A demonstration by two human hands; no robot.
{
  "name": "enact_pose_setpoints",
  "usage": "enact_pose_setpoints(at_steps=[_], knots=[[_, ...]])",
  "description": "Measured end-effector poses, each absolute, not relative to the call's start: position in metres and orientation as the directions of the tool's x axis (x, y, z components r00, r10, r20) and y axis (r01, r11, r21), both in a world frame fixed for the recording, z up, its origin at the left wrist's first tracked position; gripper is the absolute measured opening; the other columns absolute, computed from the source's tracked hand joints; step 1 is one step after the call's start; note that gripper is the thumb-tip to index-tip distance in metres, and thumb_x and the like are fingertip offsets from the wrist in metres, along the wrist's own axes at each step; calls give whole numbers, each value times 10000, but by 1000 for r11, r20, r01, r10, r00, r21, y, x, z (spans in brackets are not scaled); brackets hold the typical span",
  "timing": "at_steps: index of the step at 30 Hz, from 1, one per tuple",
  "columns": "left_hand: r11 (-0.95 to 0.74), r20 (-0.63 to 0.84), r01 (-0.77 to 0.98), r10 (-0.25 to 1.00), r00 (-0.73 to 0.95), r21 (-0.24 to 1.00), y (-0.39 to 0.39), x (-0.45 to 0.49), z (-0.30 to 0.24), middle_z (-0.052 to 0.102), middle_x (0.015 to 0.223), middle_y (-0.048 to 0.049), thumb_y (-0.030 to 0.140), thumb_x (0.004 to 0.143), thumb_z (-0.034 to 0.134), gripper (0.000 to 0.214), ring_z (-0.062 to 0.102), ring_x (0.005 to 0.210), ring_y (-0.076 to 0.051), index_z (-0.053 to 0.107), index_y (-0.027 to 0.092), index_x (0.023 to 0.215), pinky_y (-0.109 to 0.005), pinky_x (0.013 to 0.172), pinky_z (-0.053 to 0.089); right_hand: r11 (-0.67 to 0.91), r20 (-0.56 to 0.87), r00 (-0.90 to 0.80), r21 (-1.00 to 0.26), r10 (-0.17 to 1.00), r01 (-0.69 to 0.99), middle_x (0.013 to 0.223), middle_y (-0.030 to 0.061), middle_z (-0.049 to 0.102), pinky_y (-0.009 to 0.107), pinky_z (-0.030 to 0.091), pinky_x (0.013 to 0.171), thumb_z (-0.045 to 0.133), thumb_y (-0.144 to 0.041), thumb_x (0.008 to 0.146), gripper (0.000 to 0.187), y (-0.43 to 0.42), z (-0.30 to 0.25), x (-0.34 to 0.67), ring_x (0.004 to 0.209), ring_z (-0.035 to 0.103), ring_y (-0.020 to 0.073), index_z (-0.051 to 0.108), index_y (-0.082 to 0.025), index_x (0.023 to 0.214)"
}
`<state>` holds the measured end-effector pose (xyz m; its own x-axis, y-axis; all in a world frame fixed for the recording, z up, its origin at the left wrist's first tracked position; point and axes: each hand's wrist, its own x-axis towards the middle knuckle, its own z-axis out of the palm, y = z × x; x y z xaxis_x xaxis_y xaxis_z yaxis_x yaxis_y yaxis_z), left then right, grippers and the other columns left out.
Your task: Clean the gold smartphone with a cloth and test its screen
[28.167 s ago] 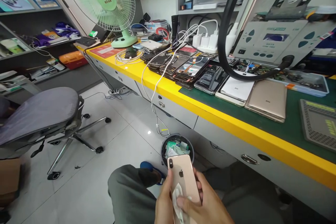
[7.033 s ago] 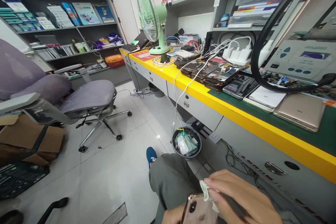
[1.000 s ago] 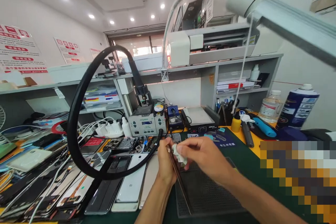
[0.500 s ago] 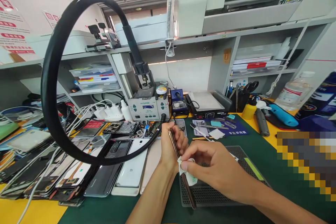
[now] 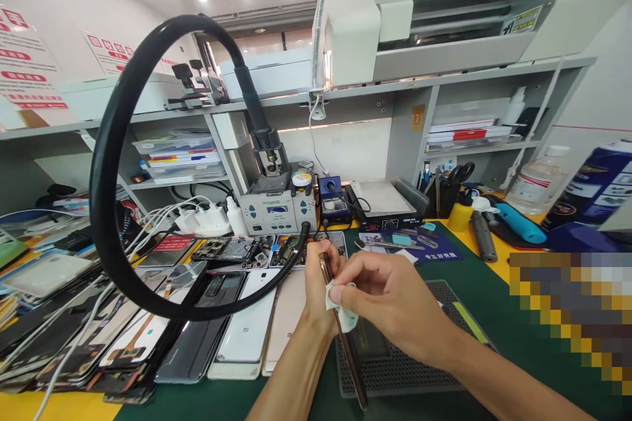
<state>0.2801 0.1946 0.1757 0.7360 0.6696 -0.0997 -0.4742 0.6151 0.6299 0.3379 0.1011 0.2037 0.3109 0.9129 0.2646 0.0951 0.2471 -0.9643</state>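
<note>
My left hand (image 5: 318, 276) is closed around the upper end of a phone (image 5: 351, 368), which I see edge-on with its brown metallic side toward me. Between thumb and fingers, my right hand (image 5: 395, 296) pinches a crumpled white wipe (image 5: 347, 316) with small green print. The wipe presses against the phone's edge just below my left hand. Under the phone lies a dark perforated mat (image 5: 395, 378) on the green work surface. The phone's flat faces are mostly turned out of sight.
Several phones, among them a white one (image 5: 248, 322), lie in a row at left. A thick black hose (image 5: 101, 210) loops from a rework station (image 5: 276, 210) behind my hands. A hot plate (image 5: 388, 200), bottles and hand tools (image 5: 405, 240) stand toward the back right.
The camera view has shifted slightly. My right hand and the wipe sit a little higher along the phone's edge, closer to my left hand. Both grips stay the same.
</note>
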Motion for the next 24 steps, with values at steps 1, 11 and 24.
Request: enact_pose_setpoints(at_steps=[1,11,24], knots=[[609,-99,-492,684,723,622,194,280,176,261,444,79,414,696,594,398,246,428,-55,338,209,470,-193,420,243,253,265,319,-964,910,80,684,10,660,229,485,566,717,-212,789,103,103,207,338,615,602,131,674,-137,734],[629,-54,-440,609,792,641,203,276,170,294,335,40,448,695,548,397,205,359,-77,397,213,414,-235,381,163,171,141,311,-983,940,-70,661,-6,615,228,409,574,799,-210,692,178,93,185,328,620,520,121,636,-148,657],[612,-66,-437,626,777,659,203,275,171,308,337,35,458,655,572,401,220,362,-71,394,207,398,-224,389,185,59,-14,354,-979,935,-196,573,-2,621,250,382,570,759,-188,595,110,102,191,327,564,519,129,665,-149,553]])
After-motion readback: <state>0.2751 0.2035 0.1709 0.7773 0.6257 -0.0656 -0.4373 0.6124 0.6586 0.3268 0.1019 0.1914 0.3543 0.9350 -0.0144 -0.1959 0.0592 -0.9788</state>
